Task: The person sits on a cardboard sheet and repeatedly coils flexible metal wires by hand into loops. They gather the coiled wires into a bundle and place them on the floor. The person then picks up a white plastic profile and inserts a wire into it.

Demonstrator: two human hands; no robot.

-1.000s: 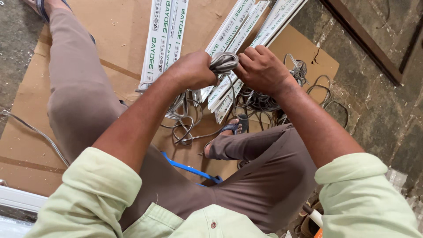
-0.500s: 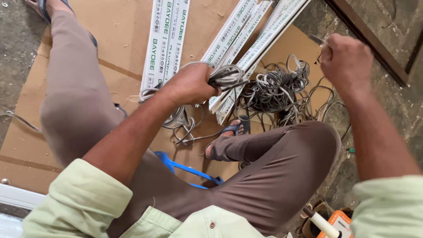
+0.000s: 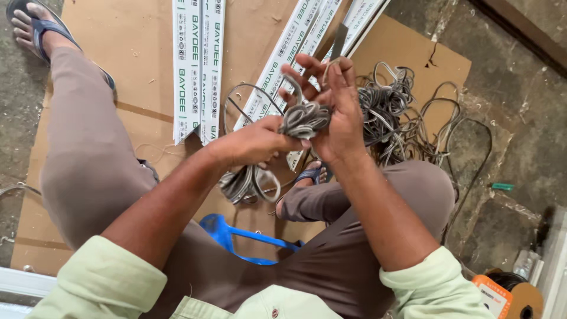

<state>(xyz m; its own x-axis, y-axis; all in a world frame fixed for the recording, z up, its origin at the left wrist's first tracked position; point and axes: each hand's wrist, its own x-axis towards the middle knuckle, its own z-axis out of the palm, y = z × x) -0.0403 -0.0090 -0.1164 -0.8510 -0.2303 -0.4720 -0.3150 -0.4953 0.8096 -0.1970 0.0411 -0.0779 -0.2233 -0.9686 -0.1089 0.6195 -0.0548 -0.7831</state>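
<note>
Beyond our fingers lie long white packages with green lettering [image 3: 199,71], pointing away. Our left hand [image 3: 254,142] clamps a grey cord coil [image 3: 304,118], its length running sideways; our right hand [image 3: 333,112] cups it, fingers [image 3: 316,68] spread.

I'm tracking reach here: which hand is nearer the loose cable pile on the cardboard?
Right. The right hand is just beside the cable pile; the left hand is farther off, beyond the coil.

Grey cord bundle [image 3: 304,118], blue stool [image 3: 236,236], white-and-green strips [image 3: 198,65], brown cardboard [image 3: 130,53].
</note>
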